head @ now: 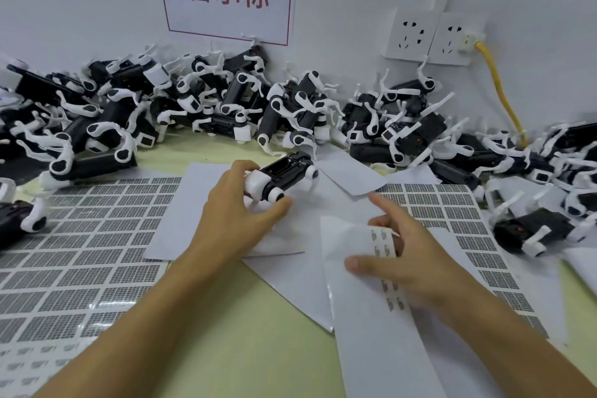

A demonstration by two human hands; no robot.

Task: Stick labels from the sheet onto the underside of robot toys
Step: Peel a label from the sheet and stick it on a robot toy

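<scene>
A black-and-white robot dog toy (284, 173) lies belly-up on white paper at the table's middle. My left hand (239, 207) grips its white end, thumb near a round leg joint. My right hand (400, 255) holds a curled label sheet (365, 287) to the right of the toy, thumb on top of the sheet and fingers behind it. A column of small grey labels (384, 241) shows along the sheet's folded edge. The index finger points up and left toward the toy without touching it.
A big pile of the same robot toys (200, 107) runs along the wall from left to right. Used label sheets (80, 252) with grey grids cover the table on both sides. Blank backing papers (349, 171) lie behind the toy. Wall sockets (429, 39) with a yellow cable (504, 94) are at the right.
</scene>
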